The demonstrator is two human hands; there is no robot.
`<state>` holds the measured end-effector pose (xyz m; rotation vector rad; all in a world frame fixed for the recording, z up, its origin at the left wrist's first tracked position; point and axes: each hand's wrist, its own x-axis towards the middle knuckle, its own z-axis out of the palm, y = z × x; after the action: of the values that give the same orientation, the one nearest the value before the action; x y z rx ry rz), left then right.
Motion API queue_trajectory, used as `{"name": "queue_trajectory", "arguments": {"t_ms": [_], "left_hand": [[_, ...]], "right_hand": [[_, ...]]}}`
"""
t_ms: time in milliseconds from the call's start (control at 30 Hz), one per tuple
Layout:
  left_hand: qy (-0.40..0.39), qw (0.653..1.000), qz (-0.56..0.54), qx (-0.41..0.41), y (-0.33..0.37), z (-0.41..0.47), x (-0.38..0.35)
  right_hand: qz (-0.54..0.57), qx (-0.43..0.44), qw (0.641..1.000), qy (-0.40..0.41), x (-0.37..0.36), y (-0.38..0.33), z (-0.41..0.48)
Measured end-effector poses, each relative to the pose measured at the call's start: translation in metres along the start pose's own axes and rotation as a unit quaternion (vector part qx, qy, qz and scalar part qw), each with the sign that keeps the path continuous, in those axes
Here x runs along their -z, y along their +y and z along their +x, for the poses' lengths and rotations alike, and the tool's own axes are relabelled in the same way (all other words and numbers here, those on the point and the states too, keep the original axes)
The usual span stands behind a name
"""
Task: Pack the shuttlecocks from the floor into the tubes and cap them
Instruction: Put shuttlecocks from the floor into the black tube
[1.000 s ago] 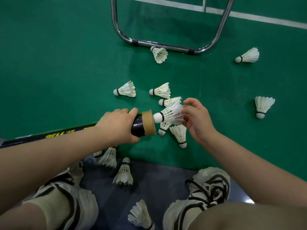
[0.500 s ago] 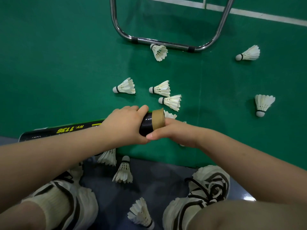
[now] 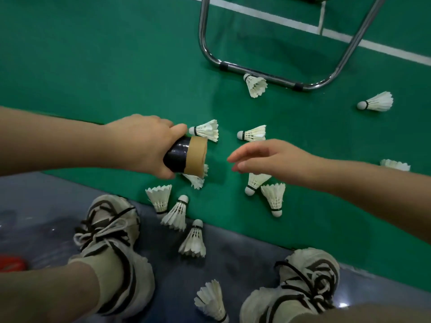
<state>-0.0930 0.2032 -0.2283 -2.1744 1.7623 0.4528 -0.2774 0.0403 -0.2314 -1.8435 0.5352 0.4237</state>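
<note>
My left hand [image 3: 142, 145] grips a black shuttlecock tube [image 3: 186, 153] near its brown taped mouth, which points right. My right hand [image 3: 263, 158] hovers just right of the mouth, fingers apart and empty. Several white shuttlecocks lie on the green floor: one [image 3: 206, 130] behind the tube mouth, one [image 3: 253, 133] beyond my right hand, two [image 3: 256, 181] [image 3: 274, 197] under it. A few more [image 3: 176, 213] lie between my shoes. Whether the tube holds shuttlecocks is hidden.
A chrome tubular chair base [image 3: 261, 75] stands at the back with a shuttlecock [image 3: 255, 85] against it. Others lie far right [image 3: 377, 102]. My two shoes [image 3: 109, 231] [image 3: 303, 280] stand on grey floor. Something red [image 3: 11, 264] sits at the left edge.
My right hand pushed a shuttlecock into the tube mouth, then pulled back to the right, empty. The view shifted, and the tube now points more steeply away from me.
</note>
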Motion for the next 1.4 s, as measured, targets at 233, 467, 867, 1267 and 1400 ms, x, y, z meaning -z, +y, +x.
{"name": "queue_trajectory", "arguments": {"t_ms": [233, 467, 867, 1267, 1400], "left_hand": [[-0.002, 0.997, -0.069, 0.024, -0.033, -0.019, -0.010], [-0.016, 0.995, -0.100, 0.025, -0.035, -0.022, -0.026], [-0.075, 0.986, -0.132, 0.066, -0.052, -0.021, -0.059], [-0.066, 0.979, -0.165, 0.103, -0.071, -0.001, -0.064], [-0.054, 0.976, -0.183, 0.104, -0.067, 0.002, -0.057]], "right_hand": [[-0.113, -0.053, 0.989, -0.082, -0.023, -0.016, 0.001], [-0.212, -0.091, 0.964, -0.132, -0.040, -0.004, 0.006], [0.034, -0.270, 0.953, 0.132, -0.101, 0.046, 0.128], [0.253, -0.111, 0.872, 0.405, -0.088, 0.012, 0.147], [0.247, 0.022, 0.905, 0.345, -0.073, -0.016, 0.134]]}}
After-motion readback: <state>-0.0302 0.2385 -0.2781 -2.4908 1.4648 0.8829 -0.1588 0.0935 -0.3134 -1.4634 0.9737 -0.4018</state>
